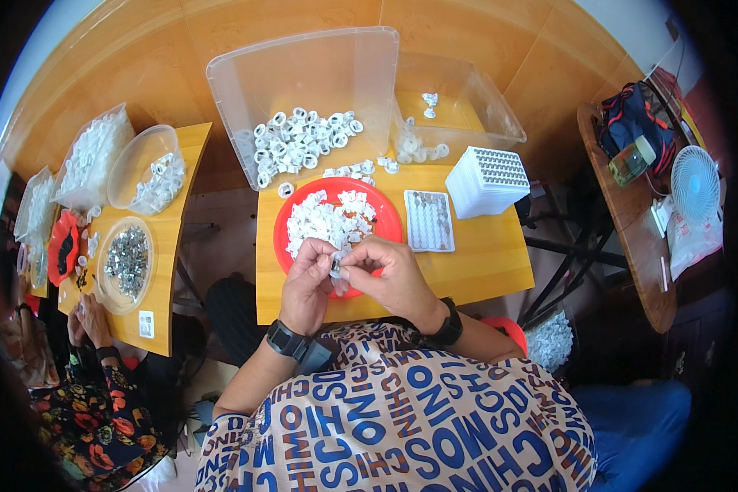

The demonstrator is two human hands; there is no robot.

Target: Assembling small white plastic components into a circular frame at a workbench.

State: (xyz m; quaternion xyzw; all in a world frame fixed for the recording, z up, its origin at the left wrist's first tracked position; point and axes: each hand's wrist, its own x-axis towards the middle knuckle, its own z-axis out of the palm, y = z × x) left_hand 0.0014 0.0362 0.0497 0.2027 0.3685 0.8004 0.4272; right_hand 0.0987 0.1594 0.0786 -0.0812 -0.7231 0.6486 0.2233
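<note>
My left hand (305, 287) and my right hand (395, 283) meet over the near edge of a round red tray (281, 232). Between their fingertips they pinch a small white plastic part (336, 266) with a dark spot; its exact kind is too small to tell. A heap of small white plastic pieces (324, 220) lies in the tray. Just right of it, a flat white tray (448, 243) holds rows of round pale pieces. Behind that stands a stack of white trays (476, 201), its top one showing rows of dark squares.
Behind the red tray, a clear bin (303, 61) holds white ring-shaped parts; another clear bin (500, 123) adjoins it. Leftward, another person's hands (94, 321) rest near a tub of metal pieces (127, 261). A fan (695, 184) and a backpack (638, 123) occupy the right-hand table.
</note>
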